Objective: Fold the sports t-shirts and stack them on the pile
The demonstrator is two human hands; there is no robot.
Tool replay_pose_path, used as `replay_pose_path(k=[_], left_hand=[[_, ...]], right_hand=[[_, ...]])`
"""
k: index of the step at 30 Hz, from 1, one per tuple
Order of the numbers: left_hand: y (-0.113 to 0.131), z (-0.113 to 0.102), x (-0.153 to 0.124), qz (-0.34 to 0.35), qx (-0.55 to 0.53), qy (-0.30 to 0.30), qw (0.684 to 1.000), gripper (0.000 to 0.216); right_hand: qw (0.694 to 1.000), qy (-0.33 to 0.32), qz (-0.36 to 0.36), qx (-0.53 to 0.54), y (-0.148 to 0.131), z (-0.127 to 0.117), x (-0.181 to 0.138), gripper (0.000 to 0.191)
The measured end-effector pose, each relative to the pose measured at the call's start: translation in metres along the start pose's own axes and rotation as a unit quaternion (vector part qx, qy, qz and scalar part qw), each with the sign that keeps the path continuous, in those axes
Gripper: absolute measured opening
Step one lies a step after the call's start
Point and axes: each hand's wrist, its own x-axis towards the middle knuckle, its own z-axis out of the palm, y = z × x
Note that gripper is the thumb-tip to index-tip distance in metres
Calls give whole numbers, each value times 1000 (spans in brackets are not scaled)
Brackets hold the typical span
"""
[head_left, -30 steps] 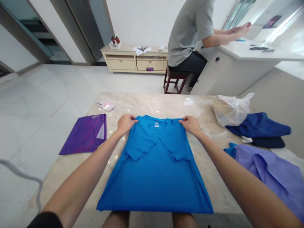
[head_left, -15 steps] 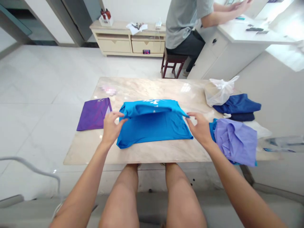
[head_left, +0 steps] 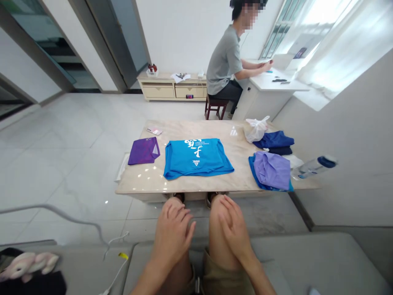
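My left hand (head_left: 174,229) rests on my left knee, its fingers spread and holding nothing. On the right knee lies my right hand (head_left: 233,227), also open. In front of both hands, on the marble-patterned table (head_left: 202,187), a folded blue T-shirt (head_left: 184,160) lies flat with its white lettering facing up. Left of it is a folded purple garment (head_left: 141,151) with one pale corner turned over. Neither hand touches any cloth.
On the table's right are a lavender garment (head_left: 272,169) on blue cloth, dark blue clothes (head_left: 274,140), a white plastic bag (head_left: 256,129) and a water bottle (head_left: 316,167). A phone (head_left: 154,131) lies back left. Beyond, a person (head_left: 225,61) sits on a stool at a desk (head_left: 276,84).
Both hands have let go of the blue T-shirt's raised edge and drawn back to my knees. The shirt now lies flat, print showing. My view has tilted upward.
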Motion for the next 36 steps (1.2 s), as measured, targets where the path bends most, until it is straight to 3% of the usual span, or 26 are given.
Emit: replay_pose_path(k=[3, 8, 14, 19, 23, 26, 28, 32, 36], left_hand=[[18, 5, -12, 65, 105, -16, 992, 14], [17, 4, -19, 112, 146, -9, 983, 20], [-2, -3, -34, 119, 60, 37, 990, 19], [-27, -12, -31, 59, -58, 98, 992, 20], [-36, -10, -34, 69, -43, 108, 991, 20], [-32, -7, -35, 63, -15, 127, 990, 20], [-29, -9, -33, 66, -10, 129, 989, 22], [-29, -18, -29, 80, -20, 123, 989, 24], [-39, -24, -33, 88, -42, 133, 986, 29]], right_hand=[[996, 44, -53, -52, -5, 14, -5, 48], [995, 45, -69, -59, 2, 8, 3, 47], [994, 77, -46, -61, 16, -26, -13, 50], [992, -1, 4, -127, 41, -56, 6, 49], [977, -128, 29, -171, 56, -61, 57, 37], [960, -227, 72, -150, 58, -47, 124, 34], [944, -258, 121, -168, 59, -28, 174, 34], [916, -211, 231, -250, 72, 17, 247, 48], [897, -157, 296, -288, 107, 47, 262, 70]])
